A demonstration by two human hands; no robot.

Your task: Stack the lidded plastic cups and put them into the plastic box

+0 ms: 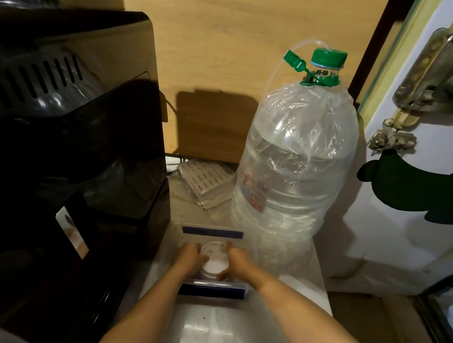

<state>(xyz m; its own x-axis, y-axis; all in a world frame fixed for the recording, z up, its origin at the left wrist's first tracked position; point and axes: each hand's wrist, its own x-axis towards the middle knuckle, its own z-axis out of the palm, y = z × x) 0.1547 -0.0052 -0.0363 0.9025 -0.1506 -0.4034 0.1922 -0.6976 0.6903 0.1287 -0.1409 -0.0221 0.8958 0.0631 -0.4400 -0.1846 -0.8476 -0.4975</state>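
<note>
left hand (190,257) + right hand (236,261): clasping lidded cup (213,261) | inside plastic box (213,232) | water bottle (296,160) beside

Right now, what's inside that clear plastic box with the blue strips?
A white cup lid shows inside the plastic box, gripped between the left hand and right hand. The hands and lid cover whatever cups sit beneath, so their number cannot be told.

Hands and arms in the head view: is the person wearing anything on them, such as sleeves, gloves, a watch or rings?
Nothing that shows. Both forearms are bare from the bottom edge of the picture up to the wrists, with no sleeve in view. The left hand and the right hand have no gloves, and neither wrist carries a watch or band. The light is dim and the fingers are small, so a thin ring cannot be ruled out.
</note>
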